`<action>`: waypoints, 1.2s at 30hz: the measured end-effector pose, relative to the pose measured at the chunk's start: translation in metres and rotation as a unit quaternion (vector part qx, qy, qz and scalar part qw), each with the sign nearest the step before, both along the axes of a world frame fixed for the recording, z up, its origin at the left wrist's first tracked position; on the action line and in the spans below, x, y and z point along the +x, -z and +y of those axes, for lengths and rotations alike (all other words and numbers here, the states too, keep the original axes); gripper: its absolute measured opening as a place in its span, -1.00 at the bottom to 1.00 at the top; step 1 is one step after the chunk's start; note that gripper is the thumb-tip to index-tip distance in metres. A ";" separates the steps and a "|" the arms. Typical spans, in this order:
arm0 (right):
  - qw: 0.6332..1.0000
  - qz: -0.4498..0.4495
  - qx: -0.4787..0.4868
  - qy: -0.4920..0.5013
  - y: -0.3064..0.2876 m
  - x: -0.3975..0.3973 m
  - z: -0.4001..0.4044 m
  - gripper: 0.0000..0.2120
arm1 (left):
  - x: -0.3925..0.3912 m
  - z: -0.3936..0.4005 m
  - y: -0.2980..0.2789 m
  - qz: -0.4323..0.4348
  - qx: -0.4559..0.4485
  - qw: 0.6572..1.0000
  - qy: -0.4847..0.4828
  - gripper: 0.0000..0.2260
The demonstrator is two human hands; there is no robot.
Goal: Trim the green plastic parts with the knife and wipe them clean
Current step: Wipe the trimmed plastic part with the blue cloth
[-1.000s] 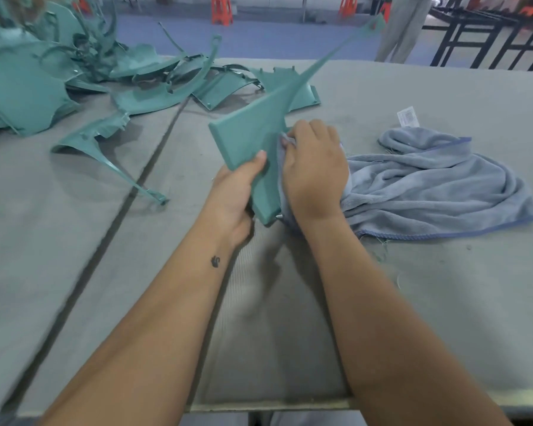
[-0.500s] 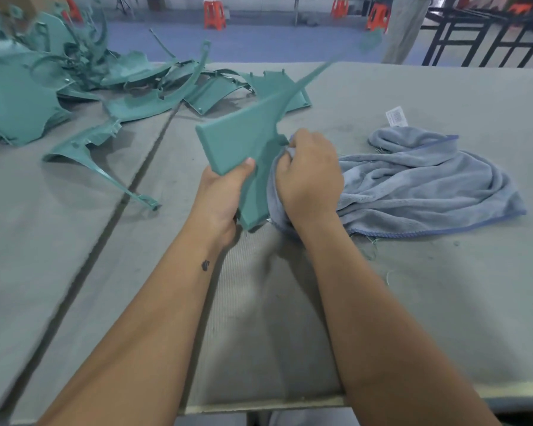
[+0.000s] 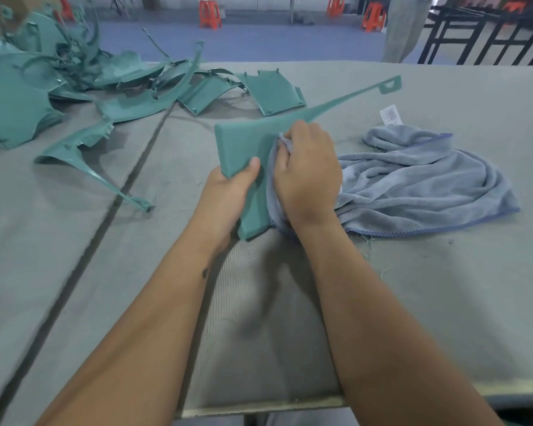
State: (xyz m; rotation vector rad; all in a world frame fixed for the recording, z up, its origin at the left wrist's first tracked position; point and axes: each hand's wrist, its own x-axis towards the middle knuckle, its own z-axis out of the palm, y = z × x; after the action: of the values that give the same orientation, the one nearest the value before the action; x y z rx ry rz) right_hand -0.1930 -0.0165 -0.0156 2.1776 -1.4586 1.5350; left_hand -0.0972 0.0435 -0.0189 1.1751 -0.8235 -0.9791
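A green plastic part [image 3: 243, 146] with a broad flat body and a long thin arm reaching to the upper right is held up above the table. My left hand [image 3: 228, 192] grips its lower left edge, thumb on the front face. My right hand [image 3: 308, 173] clutches a bunched corner of the grey-blue towel [image 3: 419, 182] and presses it against the part's right side. The rest of the towel lies crumpled on the table to the right. No knife is in view.
A heap of several more green plastic parts [image 3: 74, 84] covers the table's far left, with one thin-tailed piece [image 3: 83, 155] lying nearer. The grey felt table [image 3: 443, 287] has a dark seam on the left. Orange stools, a standing person and black racks are beyond.
The part has tilted flatter, its long arm swinging down to the right. My right hand with the towel has slid up along the part's face. My left hand keeps its grip.
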 end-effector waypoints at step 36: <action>0.490 -0.686 0.478 -0.247 -0.009 -0.034 -0.016 -0.46 | 0.017 0.003 0.007 -0.639 -0.197 0.743 -0.033 -0.60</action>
State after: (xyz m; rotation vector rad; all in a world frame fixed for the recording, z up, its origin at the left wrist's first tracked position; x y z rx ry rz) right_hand -0.2267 -0.0329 -0.0064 1.1389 -2.5709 4.0125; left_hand -0.0801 0.0464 -0.0260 1.3980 -1.9283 0.2649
